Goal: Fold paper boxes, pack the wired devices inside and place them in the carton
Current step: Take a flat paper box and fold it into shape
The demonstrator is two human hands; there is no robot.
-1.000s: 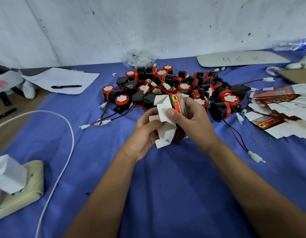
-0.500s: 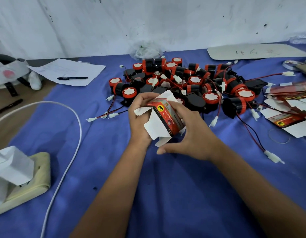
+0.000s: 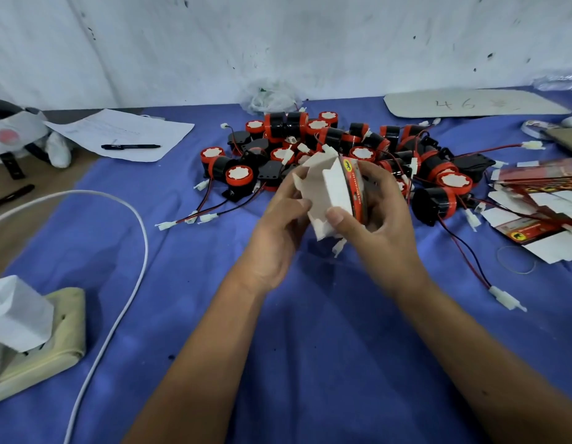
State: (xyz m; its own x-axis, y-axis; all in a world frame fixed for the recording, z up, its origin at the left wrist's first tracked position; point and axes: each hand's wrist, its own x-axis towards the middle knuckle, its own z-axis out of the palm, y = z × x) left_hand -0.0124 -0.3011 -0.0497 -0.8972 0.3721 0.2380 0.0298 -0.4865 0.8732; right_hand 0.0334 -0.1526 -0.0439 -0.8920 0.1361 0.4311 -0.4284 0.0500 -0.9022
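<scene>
Two hands, left hand (image 3: 280,219) and right hand (image 3: 376,216), gripping half-folded paper box (image 3: 329,193), its contents hidden, edges blurred

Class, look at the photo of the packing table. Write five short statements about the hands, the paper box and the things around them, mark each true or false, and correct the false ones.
1. Both the left hand and the right hand hold the paper box. True.
2. The box is fully closed. False: its white flaps stand open.
3. The pile of wired devices lies beyond the hands on the blue cloth. True.
4. The black pen lies on the blue cloth. False: it lies on the sheet of white paper.
5. The flat unfolded boxes lie at the left edge. False: they lie at the right.
</scene>
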